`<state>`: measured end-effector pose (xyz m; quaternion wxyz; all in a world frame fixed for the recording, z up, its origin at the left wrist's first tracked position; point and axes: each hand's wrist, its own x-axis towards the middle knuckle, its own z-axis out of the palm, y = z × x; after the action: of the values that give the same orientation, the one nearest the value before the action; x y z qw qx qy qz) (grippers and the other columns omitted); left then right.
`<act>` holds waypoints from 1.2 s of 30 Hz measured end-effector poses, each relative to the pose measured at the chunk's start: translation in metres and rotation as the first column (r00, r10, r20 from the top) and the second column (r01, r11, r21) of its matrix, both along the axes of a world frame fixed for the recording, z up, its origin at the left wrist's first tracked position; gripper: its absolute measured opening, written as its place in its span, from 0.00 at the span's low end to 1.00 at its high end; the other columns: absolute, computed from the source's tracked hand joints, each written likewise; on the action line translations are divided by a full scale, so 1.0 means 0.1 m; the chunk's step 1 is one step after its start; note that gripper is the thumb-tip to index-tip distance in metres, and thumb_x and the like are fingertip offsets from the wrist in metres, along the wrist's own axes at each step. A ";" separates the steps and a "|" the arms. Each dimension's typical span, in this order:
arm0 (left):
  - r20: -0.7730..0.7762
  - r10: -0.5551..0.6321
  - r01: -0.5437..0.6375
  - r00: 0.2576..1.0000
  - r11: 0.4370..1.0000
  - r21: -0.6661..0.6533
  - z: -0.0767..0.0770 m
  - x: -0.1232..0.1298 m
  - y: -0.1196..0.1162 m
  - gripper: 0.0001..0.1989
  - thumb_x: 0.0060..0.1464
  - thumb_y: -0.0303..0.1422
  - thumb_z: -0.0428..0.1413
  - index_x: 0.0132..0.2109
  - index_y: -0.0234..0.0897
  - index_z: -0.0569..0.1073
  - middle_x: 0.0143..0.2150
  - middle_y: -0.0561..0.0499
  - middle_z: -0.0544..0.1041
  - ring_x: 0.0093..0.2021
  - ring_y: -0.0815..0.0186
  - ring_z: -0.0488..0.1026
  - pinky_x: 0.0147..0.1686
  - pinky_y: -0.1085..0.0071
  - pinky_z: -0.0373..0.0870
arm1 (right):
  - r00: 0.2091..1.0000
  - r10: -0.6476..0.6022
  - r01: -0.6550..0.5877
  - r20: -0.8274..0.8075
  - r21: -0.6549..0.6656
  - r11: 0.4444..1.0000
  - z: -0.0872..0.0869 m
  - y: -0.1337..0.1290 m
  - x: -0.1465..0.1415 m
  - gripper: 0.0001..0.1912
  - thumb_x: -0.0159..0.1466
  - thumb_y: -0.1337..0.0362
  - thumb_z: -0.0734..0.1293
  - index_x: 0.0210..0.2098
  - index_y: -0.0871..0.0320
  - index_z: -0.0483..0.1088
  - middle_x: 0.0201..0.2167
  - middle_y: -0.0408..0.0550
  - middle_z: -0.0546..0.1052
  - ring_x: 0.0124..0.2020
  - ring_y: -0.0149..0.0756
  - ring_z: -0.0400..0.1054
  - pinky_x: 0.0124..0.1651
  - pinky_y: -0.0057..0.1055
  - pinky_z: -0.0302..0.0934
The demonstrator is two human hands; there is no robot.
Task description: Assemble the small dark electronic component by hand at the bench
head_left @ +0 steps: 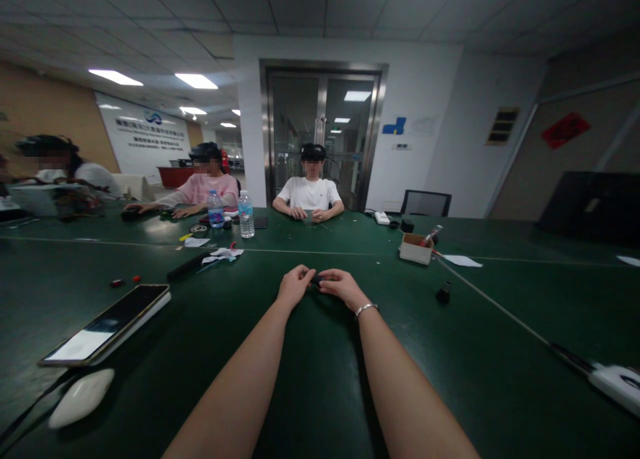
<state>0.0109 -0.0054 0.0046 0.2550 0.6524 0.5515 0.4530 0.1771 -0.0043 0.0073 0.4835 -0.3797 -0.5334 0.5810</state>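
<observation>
The left hand (295,289) and the right hand (343,286) have their fingertips pinched on one small dark thing (316,281), which is between them, above or on the green surface (225,339); I cannot tell if it touches down. The fingers cover most of it, so its shape is not clear to me. I judge that it is light and stiff, perhaps a little smooth, and not very fragile. The best hold, I think, is at its two ends, with thumb and forefinger, lightly.

Around the hands I count one bracelet (367,309), on the right wrist. To the right there are one dark piece (443,293) and one small open box (415,253). To the left I see two small red pieces (137,279), one phone (120,319) and one white rounded thing (83,397). Farther away stand two water bottles (247,215). Across the surface I count three seated people (310,193); at the far left edge perhaps one more.
</observation>
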 end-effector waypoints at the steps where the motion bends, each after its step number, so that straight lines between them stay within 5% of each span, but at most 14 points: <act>1: 0.025 -0.028 0.028 0.999 1.000 -0.002 -0.02 0.00 0.03 0.18 0.50 0.47 0.51 0.35 0.37 0.73 0.25 0.52 0.74 0.28 0.66 0.70 0.30 0.72 0.62 | 1.000 -0.001 0.001 -0.011 -0.007 1.000 0.00 0.00 0.00 0.13 0.48 0.76 0.71 0.34 0.63 0.72 0.27 0.45 0.76 0.28 0.30 0.74 0.33 0.23 0.71; 10: 0.238 -0.210 0.217 0.948 0.976 -0.004 -0.13 -0.04 0.16 0.14 0.47 0.39 0.56 0.38 0.34 0.73 0.31 0.48 0.76 0.32 0.65 0.73 0.35 0.69 0.67 | 0.997 0.001 -0.004 -0.076 -0.033 0.999 -0.04 0.04 0.04 0.13 0.49 0.76 0.71 0.34 0.63 0.72 0.30 0.47 0.77 0.30 0.30 0.74 0.36 0.25 0.71; 30: -0.007 -0.109 0.109 0.994 0.992 -0.064 -0.03 -0.05 0.07 0.24 0.49 0.52 0.48 0.27 0.35 0.72 0.23 0.50 0.73 0.25 0.66 0.69 0.30 0.71 0.63 | 1.000 0.015 -0.015 -0.027 -0.017 1.000 -0.01 0.00 0.04 0.13 0.49 0.75 0.72 0.35 0.63 0.72 0.28 0.46 0.76 0.29 0.30 0.74 0.36 0.25 0.71; 36: 0.004 -0.056 0.056 0.998 0.998 0.005 -0.04 -0.03 0.05 0.20 0.49 0.49 0.51 0.34 0.37 0.74 0.27 0.52 0.74 0.28 0.66 0.70 0.31 0.72 0.63 | 1.000 0.013 -0.013 -0.018 -0.033 0.999 -0.01 0.00 0.02 0.13 0.49 0.76 0.71 0.35 0.63 0.72 0.27 0.45 0.76 0.28 0.30 0.74 0.36 0.25 0.71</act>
<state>0.0084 -0.0005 0.0006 0.2671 0.6673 0.5312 0.4485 0.1794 -0.0046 0.0065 0.4779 -0.3792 -0.5219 0.5962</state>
